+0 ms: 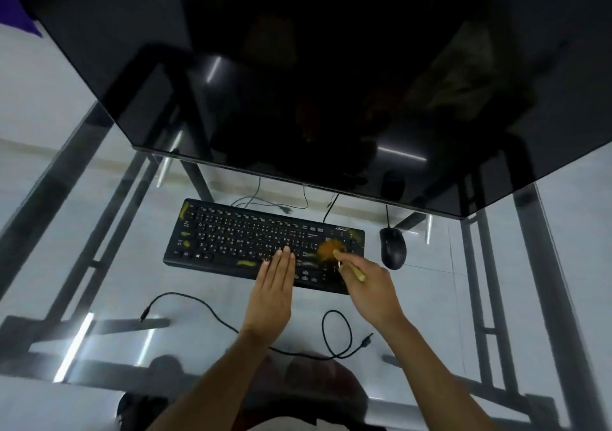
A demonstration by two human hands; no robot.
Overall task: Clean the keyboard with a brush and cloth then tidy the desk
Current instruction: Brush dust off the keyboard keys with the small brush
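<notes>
Brush point(332, 256) bristles sit on the keyboard point(258, 242) just past the right hand point(371, 285) fingers, which pinch its handle. Left hand point(273, 281) lies flat, fingers straight, pressing keys to steady the kbd on the glass tabletop point(99, 265). Judgement: short light strokes twd the edge work best. No containers or cloth in view.
</notes>
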